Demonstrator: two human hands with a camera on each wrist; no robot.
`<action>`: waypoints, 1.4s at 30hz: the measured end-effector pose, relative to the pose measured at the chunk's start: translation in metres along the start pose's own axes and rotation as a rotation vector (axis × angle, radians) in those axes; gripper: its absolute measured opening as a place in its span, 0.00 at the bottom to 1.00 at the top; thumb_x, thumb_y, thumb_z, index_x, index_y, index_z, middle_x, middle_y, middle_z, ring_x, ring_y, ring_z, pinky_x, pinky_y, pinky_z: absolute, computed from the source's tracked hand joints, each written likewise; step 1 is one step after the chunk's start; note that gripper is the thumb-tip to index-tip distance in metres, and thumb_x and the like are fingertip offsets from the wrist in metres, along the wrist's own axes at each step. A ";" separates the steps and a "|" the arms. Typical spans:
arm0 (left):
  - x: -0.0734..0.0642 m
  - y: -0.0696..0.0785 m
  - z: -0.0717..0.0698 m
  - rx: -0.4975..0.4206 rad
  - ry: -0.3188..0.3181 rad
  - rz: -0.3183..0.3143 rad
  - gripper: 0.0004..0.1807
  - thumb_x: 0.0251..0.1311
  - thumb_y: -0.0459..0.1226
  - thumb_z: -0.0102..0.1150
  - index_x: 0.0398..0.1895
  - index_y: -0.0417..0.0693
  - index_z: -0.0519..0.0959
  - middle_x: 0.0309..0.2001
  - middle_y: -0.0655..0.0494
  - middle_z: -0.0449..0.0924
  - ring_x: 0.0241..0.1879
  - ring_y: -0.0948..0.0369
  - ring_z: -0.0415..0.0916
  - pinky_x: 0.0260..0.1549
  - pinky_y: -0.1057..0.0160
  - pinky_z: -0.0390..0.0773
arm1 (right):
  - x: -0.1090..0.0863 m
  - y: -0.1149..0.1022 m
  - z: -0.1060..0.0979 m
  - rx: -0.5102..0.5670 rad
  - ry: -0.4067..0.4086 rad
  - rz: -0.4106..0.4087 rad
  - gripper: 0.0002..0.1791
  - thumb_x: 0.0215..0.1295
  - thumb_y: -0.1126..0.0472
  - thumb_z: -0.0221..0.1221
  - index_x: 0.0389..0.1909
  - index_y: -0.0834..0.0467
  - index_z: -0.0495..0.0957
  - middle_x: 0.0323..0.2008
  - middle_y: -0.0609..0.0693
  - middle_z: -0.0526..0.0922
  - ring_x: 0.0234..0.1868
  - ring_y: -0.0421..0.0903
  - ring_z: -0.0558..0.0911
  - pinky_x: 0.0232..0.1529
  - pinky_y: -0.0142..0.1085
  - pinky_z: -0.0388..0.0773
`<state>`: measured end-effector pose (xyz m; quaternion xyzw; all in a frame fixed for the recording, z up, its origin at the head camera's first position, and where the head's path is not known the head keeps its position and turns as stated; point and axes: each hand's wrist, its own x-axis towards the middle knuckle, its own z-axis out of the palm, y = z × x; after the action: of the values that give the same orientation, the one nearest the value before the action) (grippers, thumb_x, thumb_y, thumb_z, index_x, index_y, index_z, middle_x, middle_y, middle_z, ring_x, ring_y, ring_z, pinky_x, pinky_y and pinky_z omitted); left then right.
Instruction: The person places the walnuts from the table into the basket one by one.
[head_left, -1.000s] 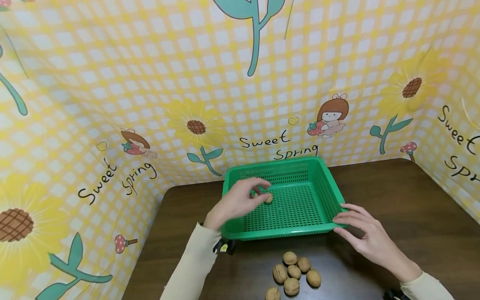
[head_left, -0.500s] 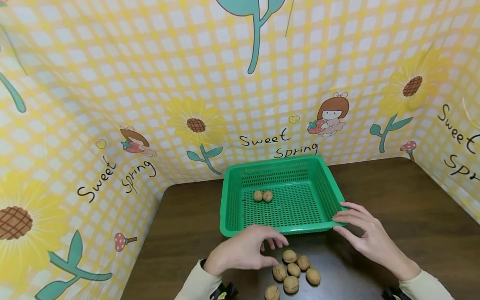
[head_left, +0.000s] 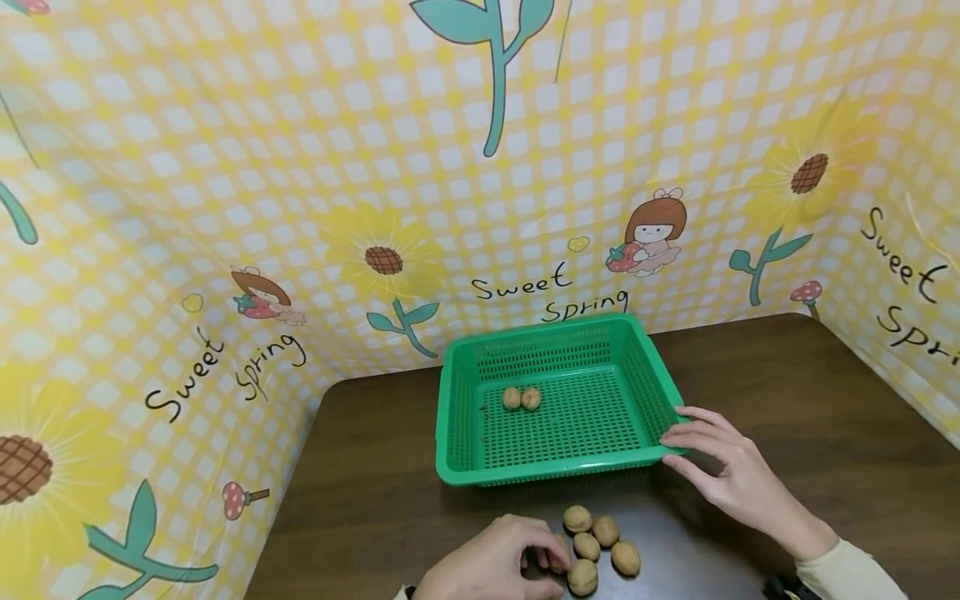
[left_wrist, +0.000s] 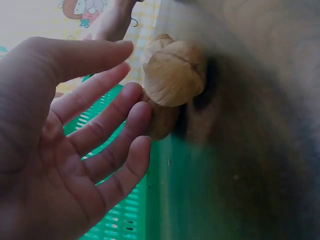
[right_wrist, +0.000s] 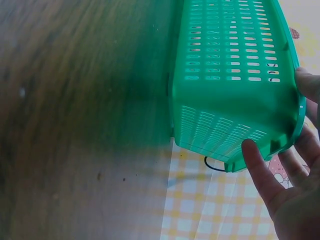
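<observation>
My left hand (head_left: 495, 562) is at the near edge of a loose group of walnuts (head_left: 587, 547) in front of the basket. In the left wrist view its fingers are loosely bent and spread, the thumb apart from them. The fingertips are right at a darker walnut (left_wrist: 162, 122), partly behind a paler walnut (left_wrist: 175, 72). In the head view the hand hides some walnuts. My right hand (head_left: 731, 471) holds the near right corner of a green plastic basket (head_left: 555, 461), fingers over the rim and thumb at the front. Inside the basket lie two walnuts (head_left: 521, 398), side by side.
The dark wooden table (head_left: 375, 450) carries the basket and walnuts. A yellow checked cloth (head_left: 465, 208) with printed flowers hangs behind the table and along its sides. The basket's back rim is close to the cloth.
My left hand has come out of the basket, leaving a walnut beside another, and moved toward me to the near walnuts. My right hand stays at the basket corner.
</observation>
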<state>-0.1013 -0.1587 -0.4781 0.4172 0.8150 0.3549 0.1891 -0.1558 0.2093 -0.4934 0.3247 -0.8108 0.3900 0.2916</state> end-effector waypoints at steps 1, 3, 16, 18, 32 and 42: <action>-0.002 0.000 0.001 -0.002 0.000 0.000 0.09 0.70 0.37 0.70 0.50 0.55 0.88 0.46 0.62 0.88 0.44 0.79 0.79 0.44 0.76 0.82 | 0.000 0.000 0.000 0.000 -0.003 0.007 0.30 0.44 0.76 0.79 0.45 0.42 0.90 0.45 0.42 0.91 0.70 0.39 0.76 0.73 0.20 0.64; -0.005 0.001 0.000 0.011 0.000 -0.007 0.09 0.71 0.38 0.69 0.51 0.56 0.88 0.47 0.64 0.87 0.45 0.80 0.78 0.45 0.76 0.81 | 0.000 0.000 0.000 0.002 -0.001 0.005 0.30 0.44 0.76 0.79 0.44 0.42 0.90 0.45 0.42 0.91 0.69 0.39 0.76 0.73 0.21 0.64; -0.015 -0.005 0.002 0.115 -0.012 0.059 0.15 0.67 0.47 0.74 0.52 0.53 0.89 0.47 0.66 0.86 0.46 0.81 0.78 0.49 0.79 0.78 | -0.002 0.001 -0.001 0.004 -0.033 0.063 0.26 0.48 0.75 0.79 0.43 0.44 0.90 0.45 0.44 0.91 0.69 0.41 0.76 0.73 0.22 0.65; -0.015 -0.006 0.001 0.110 -0.019 0.049 0.15 0.67 0.47 0.74 0.52 0.53 0.89 0.47 0.66 0.87 0.47 0.81 0.78 0.48 0.79 0.79 | -0.002 0.001 -0.001 -0.001 -0.034 0.061 0.26 0.48 0.75 0.79 0.43 0.44 0.90 0.45 0.43 0.91 0.70 0.41 0.76 0.73 0.22 0.64; -0.019 -0.008 -0.001 0.116 -0.020 0.005 0.18 0.68 0.47 0.73 0.57 0.53 0.89 0.49 0.67 0.89 0.46 0.81 0.78 0.44 0.80 0.79 | 0.000 -0.001 0.001 0.013 0.001 0.014 0.29 0.45 0.76 0.79 0.44 0.43 0.90 0.45 0.44 0.91 0.70 0.39 0.76 0.73 0.21 0.64; -0.017 -0.003 -0.005 0.140 -0.001 -0.030 0.15 0.69 0.44 0.72 0.58 0.58 0.88 0.51 0.72 0.86 0.48 0.82 0.77 0.46 0.77 0.79 | 0.000 0.000 0.000 0.015 -0.005 0.022 0.29 0.46 0.76 0.78 0.44 0.42 0.90 0.46 0.43 0.91 0.71 0.39 0.76 0.74 0.21 0.64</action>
<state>-0.0961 -0.1761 -0.4769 0.4175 0.8438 0.2941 0.1650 -0.1554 0.2093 -0.4936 0.3188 -0.8122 0.3984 0.2828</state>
